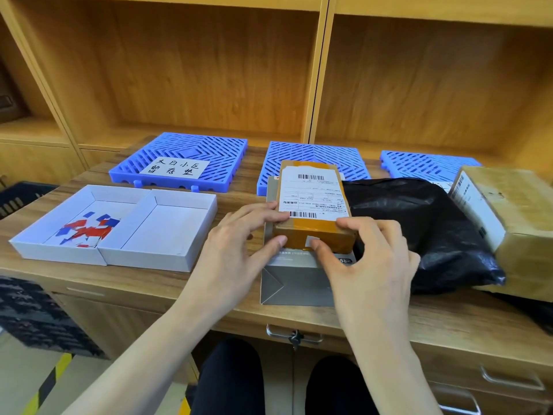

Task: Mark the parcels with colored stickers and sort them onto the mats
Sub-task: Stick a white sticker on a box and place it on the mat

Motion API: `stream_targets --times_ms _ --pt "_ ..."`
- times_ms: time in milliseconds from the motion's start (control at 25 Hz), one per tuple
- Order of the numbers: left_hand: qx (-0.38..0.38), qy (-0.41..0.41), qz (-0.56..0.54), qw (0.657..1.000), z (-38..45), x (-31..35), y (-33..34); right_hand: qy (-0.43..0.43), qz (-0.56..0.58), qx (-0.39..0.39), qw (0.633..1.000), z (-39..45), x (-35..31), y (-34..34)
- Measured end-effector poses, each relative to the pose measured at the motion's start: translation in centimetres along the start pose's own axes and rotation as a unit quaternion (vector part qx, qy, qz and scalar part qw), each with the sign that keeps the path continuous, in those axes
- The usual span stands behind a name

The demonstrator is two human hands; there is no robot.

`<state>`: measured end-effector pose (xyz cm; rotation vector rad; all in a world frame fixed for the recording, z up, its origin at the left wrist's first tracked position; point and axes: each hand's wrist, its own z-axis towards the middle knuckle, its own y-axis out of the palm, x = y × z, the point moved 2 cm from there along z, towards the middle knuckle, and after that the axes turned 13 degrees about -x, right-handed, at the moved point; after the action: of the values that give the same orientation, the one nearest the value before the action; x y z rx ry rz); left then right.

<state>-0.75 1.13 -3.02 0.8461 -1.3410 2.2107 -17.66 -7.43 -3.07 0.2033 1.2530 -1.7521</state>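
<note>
A small brown taped parcel with a white shipping label lies on top of a flat grey parcel at the desk's middle. My left hand grips the small parcel's near left corner, fingers on top and thumb on its front side. My right hand holds its near right corner, and the thumb presses a white sticker on the front side. Three blue slatted mats lie behind: left mat with a handwritten paper label, middle mat, right mat.
A white two-part tray at the left holds red, blue and white stickers in its left half. A black plastic bag parcel and a larger cardboard box lie at the right. Wooden shelves stand behind the desk.
</note>
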Motion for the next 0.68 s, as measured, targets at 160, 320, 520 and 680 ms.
stream_targets --times_ms 160,320,520,680 --pt "0.003 -0.004 0.002 1.0 0.0 0.2 -0.1 0.01 0.035 -0.024 0.999 0.1 -0.1 -0.2" --pt "0.004 -0.007 0.01 1.0 0.0 0.4 -0.3 -0.005 0.045 -0.037 0.998 0.3 -0.4 -0.3" --pt "-0.005 -0.034 0.004 0.999 0.1 1.0 -0.2 0.001 0.087 -0.069 0.994 0.8 0.1 -1.4" --pt "0.003 -0.087 -0.063 0.994 0.6 1.3 -0.3 0.06 0.106 -0.084 0.989 2.5 0.8 -2.3"
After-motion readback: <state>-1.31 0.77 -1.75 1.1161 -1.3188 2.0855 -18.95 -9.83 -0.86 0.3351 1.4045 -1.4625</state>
